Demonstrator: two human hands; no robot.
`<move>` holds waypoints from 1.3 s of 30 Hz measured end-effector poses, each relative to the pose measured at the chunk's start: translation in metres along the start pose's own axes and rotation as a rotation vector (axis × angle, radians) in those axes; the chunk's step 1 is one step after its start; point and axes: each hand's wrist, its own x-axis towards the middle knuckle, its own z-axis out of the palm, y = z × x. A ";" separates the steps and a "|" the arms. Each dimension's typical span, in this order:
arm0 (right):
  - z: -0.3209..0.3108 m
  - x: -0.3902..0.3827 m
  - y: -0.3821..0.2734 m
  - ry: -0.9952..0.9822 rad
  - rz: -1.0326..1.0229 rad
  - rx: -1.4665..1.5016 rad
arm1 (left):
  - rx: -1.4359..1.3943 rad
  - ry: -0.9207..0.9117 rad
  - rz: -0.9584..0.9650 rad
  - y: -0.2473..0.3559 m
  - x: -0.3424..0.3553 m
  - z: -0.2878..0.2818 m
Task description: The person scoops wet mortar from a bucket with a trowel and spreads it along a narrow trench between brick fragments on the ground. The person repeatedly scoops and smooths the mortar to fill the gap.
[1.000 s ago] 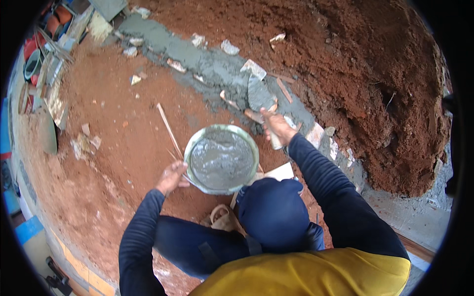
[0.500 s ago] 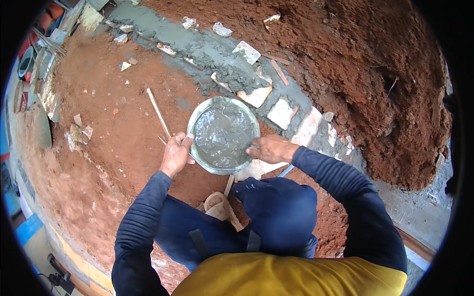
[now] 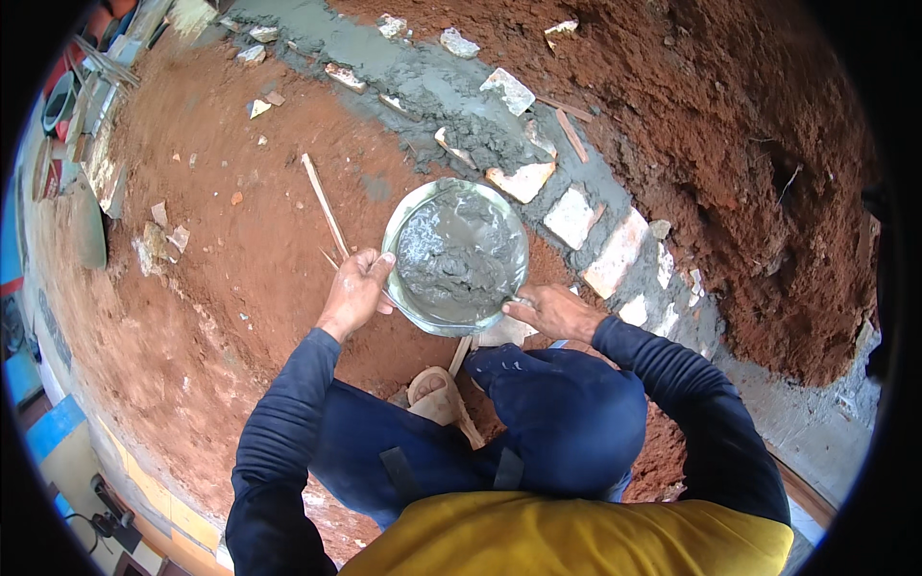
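A round pale-green bucket, seen from above, is nearly full of wet grey mortar. It hangs or rests just in front of my knees; I cannot tell if its base touches the ground. My left hand is closed on the left side of its rim, thumb on top. On the lower right side of the rim, my right hand is closed too. Just beyond the bucket, broken brick pieces are set in a strip of wet mortar running from far left to near right.
A bank of red soil rises beyond the mortar strip on the right. Left of the bucket a thin wooden stick lies on the bare soil. Broken rubble and scrap boards lie farther left. My sandalled foot is below the bucket.
In the picture, the bucket and both hands sit slightly farther right and up. The right hand has shifted its hold along the rim, and the mortar's surface has changed shape.
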 end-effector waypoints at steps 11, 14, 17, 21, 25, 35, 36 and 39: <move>0.017 0.006 -0.005 0.001 -0.029 0.112 | 0.038 -0.022 -0.027 -0.010 0.005 -0.007; 0.019 -0.001 -0.011 0.044 -0.025 0.075 | 0.062 -0.003 -0.039 -0.009 0.003 -0.006; 0.020 -0.007 -0.012 0.092 -0.020 0.028 | 0.049 -0.018 -0.039 -0.007 0.002 -0.005; 0.020 -0.007 -0.008 0.084 -0.005 0.024 | 0.090 -0.004 -0.026 -0.003 0.001 -0.006; 0.018 0.001 -0.002 0.037 -0.019 0.120 | 0.126 0.006 -0.031 -0.003 0.000 -0.008; 0.002 -0.006 0.011 -0.072 -0.080 0.165 | 0.101 -0.054 -0.040 -0.015 0.005 -0.020; -0.001 -0.008 0.010 -0.092 -0.068 0.210 | 0.086 -0.067 -0.037 -0.016 0.006 -0.022; -0.016 -0.020 0.008 -0.065 -0.075 0.302 | 0.060 -0.069 -0.105 -0.021 0.007 -0.027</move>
